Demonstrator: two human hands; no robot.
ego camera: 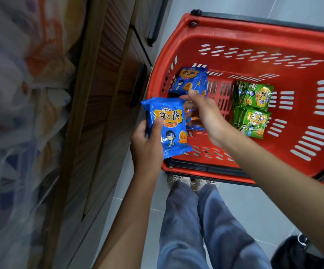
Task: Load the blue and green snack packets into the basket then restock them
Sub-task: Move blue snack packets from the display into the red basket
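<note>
I saw the basket (254, 35) open from above, with a bare strip of floor between the blue packets (191, 80) by its left wall and the green packets (254, 107) mid-floor, and wider bare floor toward its right wall. My left hand (145, 144) and its held packet (168, 127) blocked the near-left corner. My right hand (205, 115) covered the blue stack, and the wooden cabinet (103, 94) stood just beside the left rim.

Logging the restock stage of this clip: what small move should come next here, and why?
Probably the right hand closes on a packet of the blue pile in the basket and lifts it out. The left hand grips one blue packet by the rim, and the right reaches over the pile; whether it grips yet is unclear.
</note>
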